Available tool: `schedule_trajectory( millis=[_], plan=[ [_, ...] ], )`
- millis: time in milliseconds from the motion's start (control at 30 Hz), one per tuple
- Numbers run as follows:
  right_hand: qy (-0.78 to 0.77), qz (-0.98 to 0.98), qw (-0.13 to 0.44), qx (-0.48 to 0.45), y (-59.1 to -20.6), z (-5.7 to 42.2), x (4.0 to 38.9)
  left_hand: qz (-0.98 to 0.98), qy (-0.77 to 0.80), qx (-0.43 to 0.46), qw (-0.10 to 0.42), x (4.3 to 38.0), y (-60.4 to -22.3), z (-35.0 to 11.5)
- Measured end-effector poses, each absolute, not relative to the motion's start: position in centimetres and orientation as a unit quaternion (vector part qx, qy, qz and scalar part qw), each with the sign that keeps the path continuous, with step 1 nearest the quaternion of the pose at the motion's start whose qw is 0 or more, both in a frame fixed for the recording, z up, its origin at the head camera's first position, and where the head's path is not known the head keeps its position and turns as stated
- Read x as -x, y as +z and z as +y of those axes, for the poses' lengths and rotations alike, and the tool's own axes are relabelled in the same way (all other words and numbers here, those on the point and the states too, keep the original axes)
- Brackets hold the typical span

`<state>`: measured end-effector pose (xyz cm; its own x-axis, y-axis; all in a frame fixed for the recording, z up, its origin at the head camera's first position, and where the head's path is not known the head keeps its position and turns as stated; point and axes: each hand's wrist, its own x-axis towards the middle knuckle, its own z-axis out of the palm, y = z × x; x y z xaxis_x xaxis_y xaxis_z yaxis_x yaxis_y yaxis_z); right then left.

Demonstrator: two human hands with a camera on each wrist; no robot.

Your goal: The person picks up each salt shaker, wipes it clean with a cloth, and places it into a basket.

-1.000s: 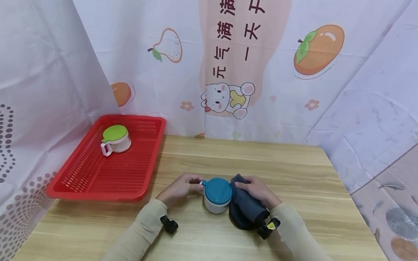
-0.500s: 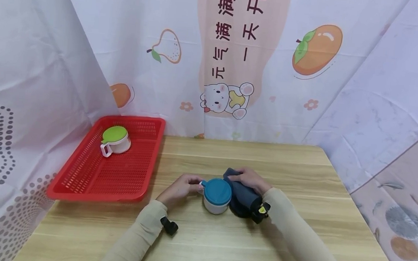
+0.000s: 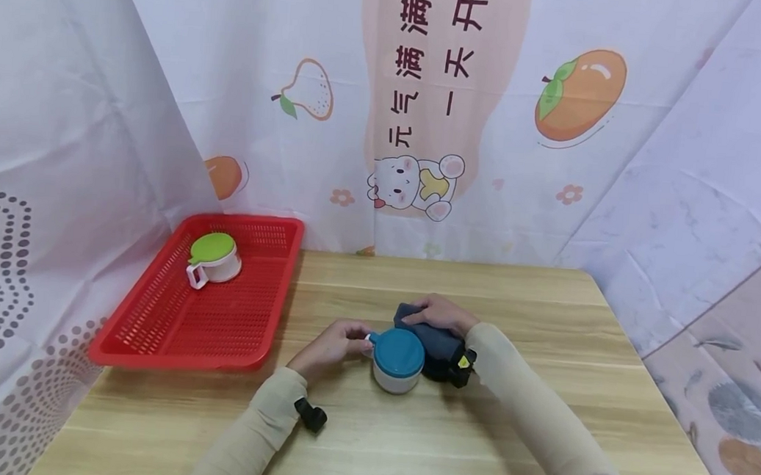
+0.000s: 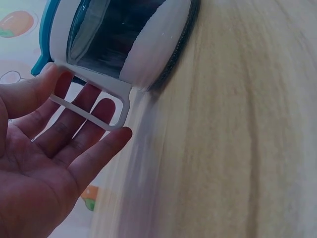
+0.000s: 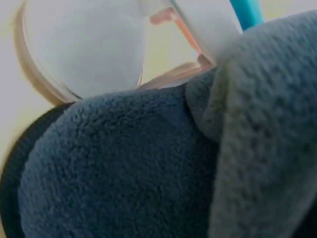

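A seasoning jar (image 3: 400,353) with a teal lid stands on the table near the middle in the head view. My left hand (image 3: 331,347) holds it by its white handle (image 4: 120,94), thumb at the top and fingertips behind the loop. In the left wrist view, white grains (image 4: 153,52) show through the jar's clear side. My right hand (image 3: 443,314) grips a folded dark grey-blue cloth (image 3: 438,342) against the jar's right and far side. Fuzzy cloth (image 5: 109,158) fills most of the right wrist view and hides the right fingers there.
At the left stands a red plastic basket (image 3: 228,330). Inside it, toward the back, is a similar jar with a green lid (image 3: 212,248) and a white handle. A printed curtain (image 3: 334,146) hangs behind the wooden table (image 3: 365,450).
My right hand and the cloth have moved away from me and to the left, along the jar's side. The left hand keeps its hold on the handle, and the jar stays in place.
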<state>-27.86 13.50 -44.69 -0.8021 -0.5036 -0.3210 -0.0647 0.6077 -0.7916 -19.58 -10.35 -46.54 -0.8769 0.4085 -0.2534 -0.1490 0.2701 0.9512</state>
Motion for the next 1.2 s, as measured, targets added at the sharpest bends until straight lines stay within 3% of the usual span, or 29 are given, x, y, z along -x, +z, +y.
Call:
schedule_trajectory(
  millis=[500,833,1200],
  plan=[
    [-0.363,0.864,0.277,0.214,-44.1,11.4,28.6,0.761,0.598,-0.086,0.238,19.6,-46.9,-10.2],
    [-0.368,0.877,0.252,0.179,-44.4,12.5,27.9,0.768,0.593,-0.085,0.229,19.8,-47.0,-10.4],
    [-0.413,0.859,0.261,0.154,-44.4,14.8,26.5,0.757,0.607,-0.088,0.227,19.7,-46.9,-10.3]
  ],
)
